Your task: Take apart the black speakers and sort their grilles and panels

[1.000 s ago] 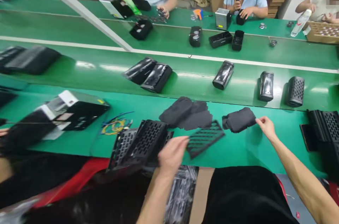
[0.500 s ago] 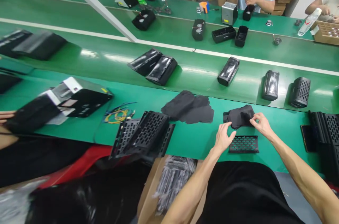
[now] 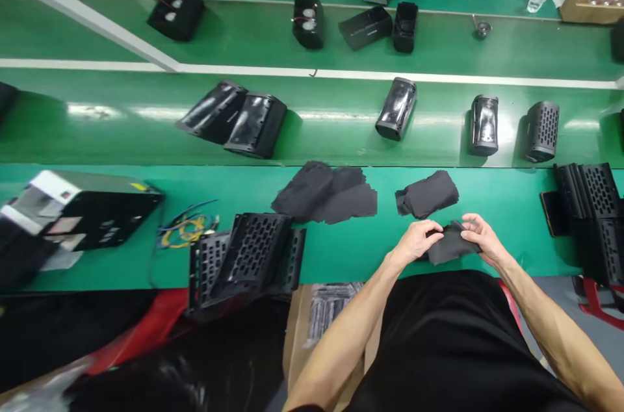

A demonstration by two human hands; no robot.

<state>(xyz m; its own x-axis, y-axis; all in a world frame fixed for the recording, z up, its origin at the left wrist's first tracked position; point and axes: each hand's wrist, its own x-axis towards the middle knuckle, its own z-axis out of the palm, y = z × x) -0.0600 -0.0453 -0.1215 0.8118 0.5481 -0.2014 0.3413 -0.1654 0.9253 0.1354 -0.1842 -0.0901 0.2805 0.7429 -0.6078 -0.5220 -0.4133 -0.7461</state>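
Note:
My left hand [image 3: 417, 240] and my right hand [image 3: 478, 238] are close together at the near edge of the green bench [image 3: 507, 210]. Both pinch one thin black cloth piece [image 3: 451, 245], which lies between them and covers the black grille panel set down there. Just beyond the hands sits a small pile of the same black cloth [image 3: 428, 193]. A larger, spread-out pile of black cloth [image 3: 325, 193] lies to its left. A stack of black perforated grille panels [image 3: 246, 256] stands farther left on the bench edge.
Black speaker housings [image 3: 396, 109] ride the green conveyor [image 3: 341, 139] beyond the bench. More grille panels [image 3: 592, 204] stack at the right. A black and white box [image 3: 78, 207] and coloured wires [image 3: 188, 230] lie left. Other people's hands work at the far side.
My left hand put the grille panel down on the bench in front of me. Both hands then took a cloth piece from the small pile and drew it over the panel. The view tilted downward.

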